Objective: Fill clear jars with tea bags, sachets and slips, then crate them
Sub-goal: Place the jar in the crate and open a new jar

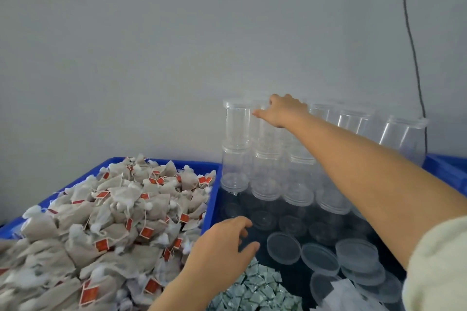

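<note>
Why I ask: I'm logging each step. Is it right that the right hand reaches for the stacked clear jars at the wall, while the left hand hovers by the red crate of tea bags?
One detail is wrong: the crate of tea bags is blue, not red. The head view shows it. The rest holds: the right hand reaches for the stacked jars at the wall, and the left hand hovers by that crate.

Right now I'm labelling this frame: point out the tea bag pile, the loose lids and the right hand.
tea bag pile (106, 222): head view, pile's middle.
loose lids (319, 259): head view, one lid's face.
right hand (284, 111): head view, back of hand.
</note>
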